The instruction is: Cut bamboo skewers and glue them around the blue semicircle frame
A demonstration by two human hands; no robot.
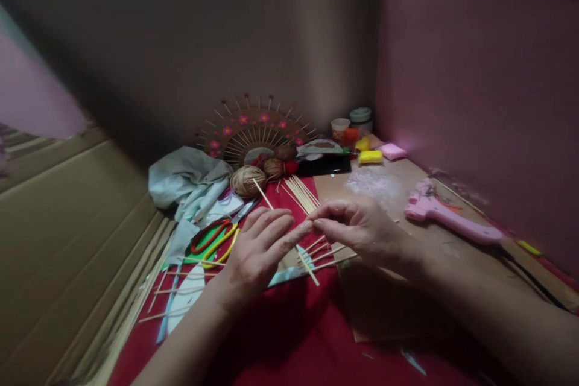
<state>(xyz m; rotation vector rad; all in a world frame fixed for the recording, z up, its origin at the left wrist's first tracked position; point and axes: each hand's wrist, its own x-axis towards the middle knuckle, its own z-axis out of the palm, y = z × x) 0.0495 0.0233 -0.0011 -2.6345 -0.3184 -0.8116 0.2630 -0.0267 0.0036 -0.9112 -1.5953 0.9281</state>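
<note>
My left hand (262,247) is closed around a thin wooden stick (308,268), which passes beneath its fingers and sticks out on both sides. Its index finger points right. Against that fingertip, my right hand (357,226) pinches thumb and index finger together; anything between them is too small to make out. Below both hands, several more sticks (323,256) fan out over a piece with a pale blue edge (287,276). Beyond them lies a bundle of loose sticks (302,194). Scissors (221,244) with red and yellow handles rest left of my left hand.
A pink glue gun (452,220) lies on cardboard (375,307) at right, its cord trailing. Twine balls (248,181), a crumpled cloth (187,178) and a flower-decorated half-round piece (235,123) stand at the back. Yellow packets (371,157) and a cup (340,128) are back right. Cardboard (76,241) borders the left.
</note>
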